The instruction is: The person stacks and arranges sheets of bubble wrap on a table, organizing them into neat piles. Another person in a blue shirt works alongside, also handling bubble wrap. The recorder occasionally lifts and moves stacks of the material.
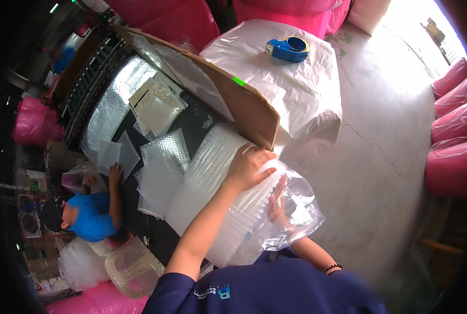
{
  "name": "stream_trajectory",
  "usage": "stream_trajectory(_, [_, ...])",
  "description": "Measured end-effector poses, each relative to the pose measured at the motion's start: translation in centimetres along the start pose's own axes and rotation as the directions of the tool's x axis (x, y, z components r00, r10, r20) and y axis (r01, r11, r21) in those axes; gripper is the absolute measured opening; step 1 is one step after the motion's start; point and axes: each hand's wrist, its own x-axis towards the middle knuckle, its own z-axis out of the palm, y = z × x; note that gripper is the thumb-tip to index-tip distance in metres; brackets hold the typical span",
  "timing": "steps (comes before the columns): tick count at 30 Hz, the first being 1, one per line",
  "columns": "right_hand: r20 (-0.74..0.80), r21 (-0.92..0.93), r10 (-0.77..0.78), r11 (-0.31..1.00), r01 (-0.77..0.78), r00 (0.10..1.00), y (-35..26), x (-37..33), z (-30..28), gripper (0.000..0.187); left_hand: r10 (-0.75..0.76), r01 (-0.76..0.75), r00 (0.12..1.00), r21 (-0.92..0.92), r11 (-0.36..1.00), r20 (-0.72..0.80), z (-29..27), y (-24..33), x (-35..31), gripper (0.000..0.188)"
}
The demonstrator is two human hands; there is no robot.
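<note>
Resting palm down just beside the near end of the brown cardboard panel (250,107), the left hand (249,166) lies across the top of a thick stack of clear bubble-wrap pieces (233,225), its fingers spread and not closed around anything. The stack sits on the near side of the panel, reaching back toward the person's navy shirt (265,288), and a clear plastic bag (304,209) covers its right end. Farther from the panel than the left hand, the right hand (279,206) shows through that shiny plastic beside the stack's right edge; its fingers look straight, but glare and folds hide whether it grips the film or the stack, so I cannot tell. A dark beaded bracelet (334,267) circles the right wrist. Left of the panel, on the dark tabletop (190,124), lie loose bubble-wrap sheets (171,149) and a small pile of tan and clear pouches (157,107). Well left of the panel, a co-worker in a blue shirt (92,214) has a hand (116,172) touching a translucent sheet (109,154). A strip of green tape (238,81) marks the panel's top edge. Right of the panel, a blue tape dispenser (288,49) rests on a white plastic-covered surface (317,89); well beyond, across the grey floor (369,115), pink bags (450,162) stand in a row.
</note>
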Motion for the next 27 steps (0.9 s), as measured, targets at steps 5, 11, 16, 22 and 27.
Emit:
stream_trajectory(5, [0.048,0.004,0.016,1.000,-0.016,0.999,0.3,1.0,-1.0,0.096,0.017,-0.012,1.000,0.274,0.962,-0.017,4.3,4.9,0.3,0.035])
stream_trajectory(11, [0.099,0.028,-0.010,1.000,0.008,0.995,0.6,0.6,1.1,0.096,-0.047,0.039,0.999,0.364,0.930,0.012,8.1,4.9,1.8,0.004])
stream_trajectory(16, [0.132,0.016,-0.039,0.999,0.037,0.991,0.7,-0.2,2.1,0.096,0.131,-0.132,0.991,0.431,0.893,0.033,8.5,5.7,0.3,0.002])
stream_trajectory(22, [0.135,-0.129,-0.124,0.981,0.141,0.983,-0.4,-2.0,-0.4,0.097,-0.063,0.031,0.966,-0.129,0.991,-0.250,1.5,9.1,-5.1,0.018])
stream_trajectory(27, [0.238,-0.183,-0.390,0.882,0.435,0.890,-2.5,-5.5,-0.4,0.097,-0.695,0.752,0.448,-0.184,0.634,-0.562,-1.1,11.6,-24.6,0.112])
